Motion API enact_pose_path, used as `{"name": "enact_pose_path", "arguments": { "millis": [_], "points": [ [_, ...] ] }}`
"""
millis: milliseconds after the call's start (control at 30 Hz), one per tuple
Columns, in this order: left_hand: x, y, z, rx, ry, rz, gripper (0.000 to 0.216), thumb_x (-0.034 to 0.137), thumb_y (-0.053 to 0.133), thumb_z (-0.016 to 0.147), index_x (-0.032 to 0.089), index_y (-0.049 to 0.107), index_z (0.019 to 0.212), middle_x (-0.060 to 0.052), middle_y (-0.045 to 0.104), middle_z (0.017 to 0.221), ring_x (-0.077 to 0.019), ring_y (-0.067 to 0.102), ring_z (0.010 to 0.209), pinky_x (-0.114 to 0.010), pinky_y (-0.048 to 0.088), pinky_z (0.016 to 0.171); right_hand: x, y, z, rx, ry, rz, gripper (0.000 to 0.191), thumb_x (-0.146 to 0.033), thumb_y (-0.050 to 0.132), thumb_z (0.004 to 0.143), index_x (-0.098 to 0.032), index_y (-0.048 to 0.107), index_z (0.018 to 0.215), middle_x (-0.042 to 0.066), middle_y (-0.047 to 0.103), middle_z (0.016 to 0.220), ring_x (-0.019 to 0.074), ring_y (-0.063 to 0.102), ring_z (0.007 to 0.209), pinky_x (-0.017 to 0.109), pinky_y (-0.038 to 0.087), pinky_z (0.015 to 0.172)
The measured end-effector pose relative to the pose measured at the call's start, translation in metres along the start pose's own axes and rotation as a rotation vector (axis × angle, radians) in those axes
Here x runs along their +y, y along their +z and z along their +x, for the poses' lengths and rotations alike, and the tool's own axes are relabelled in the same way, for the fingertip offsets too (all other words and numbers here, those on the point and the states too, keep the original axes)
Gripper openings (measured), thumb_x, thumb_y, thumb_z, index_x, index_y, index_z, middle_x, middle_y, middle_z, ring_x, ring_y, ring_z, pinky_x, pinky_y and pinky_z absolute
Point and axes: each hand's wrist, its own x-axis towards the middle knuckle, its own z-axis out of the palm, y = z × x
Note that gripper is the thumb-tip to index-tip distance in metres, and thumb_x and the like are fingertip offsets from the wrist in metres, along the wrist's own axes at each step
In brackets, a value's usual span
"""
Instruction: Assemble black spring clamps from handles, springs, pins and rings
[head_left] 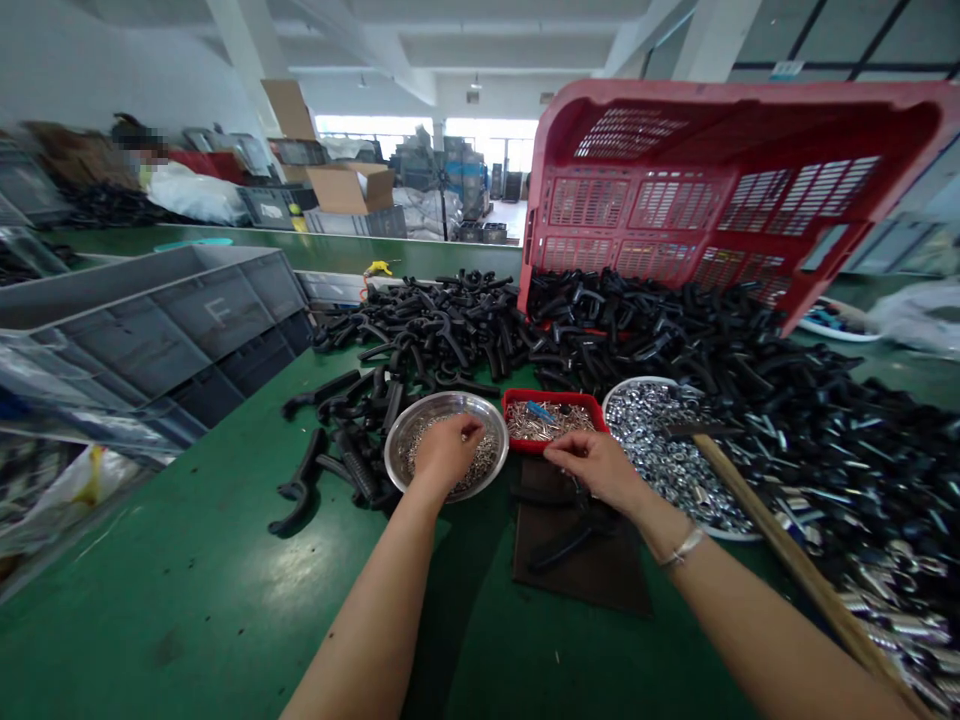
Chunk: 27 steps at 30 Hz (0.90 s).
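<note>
My left hand (pixel 444 452) reaches into a round steel bowl (pixel 405 430) of small metal pins, its fingers curled and pinched among them. My right hand (pixel 596 465) hovers at the front edge of a small red tray (pixel 555 398) holding more small metal parts, fingers pinched together on something I cannot make out. Below my right hand a black plastic handle (pixel 566 545) lies on a dark brown mat (pixel 600 580). A white bowl (pixel 660 450) filled with shiny metal nuts sits just right of the red tray.
A big heap of black plastic handles (pixel 600 330) spills from a tipped red crate (pixel 720 190) across the green table (pixel 187 600). A hammer with a wooden shaft (pixel 780 545) lies over the nut bowl. Grey bins (pixel 165 320) stand at the left.
</note>
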Motion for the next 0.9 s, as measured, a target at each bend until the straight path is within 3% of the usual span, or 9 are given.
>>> {"name": "enact_pose_path", "arguments": {
  "millis": [167, 367, 567, 900],
  "points": [
    [0.034, 0.007, -0.016, 0.032, 0.159, 0.007, 0.019, 0.029, 0.045, 0.083, 0.024, 0.062, 0.090, 0.000, 0.065, 0.094, -0.0174, 0.057, 0.085, -0.026, 0.041, 0.073, 0.029, -0.024, -0.042, 0.185, 0.021, -0.126, 0.019, -0.033, 0.053, 0.075, -0.020, 0.067, 0.081, 0.003, 0.069, 0.074, 0.0183, 0.063, 0.069, 0.031, 0.048, 0.065],
    [0.074, 0.039, -0.047, -0.206, 0.367, 0.095, 0.020, 0.032, 0.042, 0.085, 0.025, 0.059, 0.093, -0.001, 0.061, 0.095, -0.0161, 0.056, 0.084, -0.025, 0.041, 0.070, 0.048, -0.020, -0.068, 0.383, -0.196, -0.421, 0.024, -0.027, 0.046, 0.083, -0.020, 0.065, 0.097, 0.007, 0.069, 0.090, 0.0182, 0.064, 0.081, 0.031, 0.050, 0.073],
    [0.073, 0.057, -0.054, -0.184, 0.373, 0.191, 0.026, 0.035, 0.034, 0.088, 0.025, 0.058, 0.094, -0.002, 0.057, 0.093, -0.0161, 0.055, 0.082, -0.025, 0.039, 0.066, 0.064, -0.017, -0.080, 0.336, -0.298, -0.555, 0.030, -0.019, 0.042, 0.086, -0.016, 0.058, 0.110, 0.009, 0.067, 0.098, 0.0165, 0.063, 0.086, 0.029, 0.049, 0.077],
    [0.071, 0.061, -0.053, -0.154, 0.379, 0.201, 0.026, 0.035, 0.034, 0.088, 0.024, 0.057, 0.092, -0.002, 0.057, 0.092, -0.0163, 0.054, 0.080, -0.026, 0.039, 0.064, 0.065, -0.021, -0.078, 0.336, -0.256, -0.523, 0.027, -0.025, 0.044, 0.085, -0.018, 0.060, 0.106, 0.008, 0.068, 0.094, 0.0173, 0.064, 0.082, 0.030, 0.051, 0.073]
  ]
}}
